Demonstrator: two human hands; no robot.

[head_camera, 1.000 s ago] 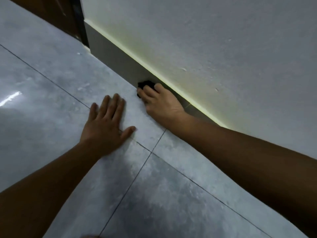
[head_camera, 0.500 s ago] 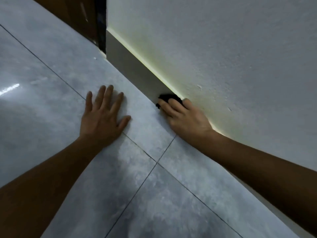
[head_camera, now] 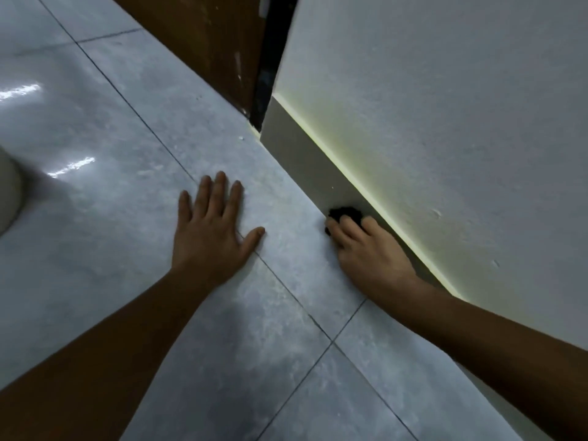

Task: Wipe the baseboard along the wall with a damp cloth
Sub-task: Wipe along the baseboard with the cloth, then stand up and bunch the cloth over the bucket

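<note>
Two bare hands are down on the grey tiled floor (head_camera: 95, 128), and only one of them grips anything. The right hand (head_camera: 369, 249) is curled around a small dark cloth (head_camera: 345, 214), fingers (head_camera: 350, 226) bent over its top so that just a black wad pokes out past the fingertips. That wad is pressed into the corner where the floor meets the baseboard (head_camera: 305, 160), touching the board's lower face; how much cloth lies under the palm cannot be seen. The back of the hand and the wrist sit close along the board, with the forearm trailing away toward the lower right.

Ahead of the gripping fingers the baseboard runs on as a plain grey strip to its end, where a dark gap and a brown door (head_camera: 203, 36) begin. Above the knuckles a pale yellowish line marks the board's top edge, and over that rises the white textured wall (head_camera: 445, 106).

To the left of the cloth hand, well apart from it, the left hand (head_camera: 213, 237) lies flat and empty, palm on the tile, fingers spread and straight, thumb stretched toward the right hand. A dark grout line passes under its thumb side and runs back to cross another between the two forearms. Farther left, at the frame's edge, a pale rounded object (head_camera: 8, 192) shows only in part.
</note>
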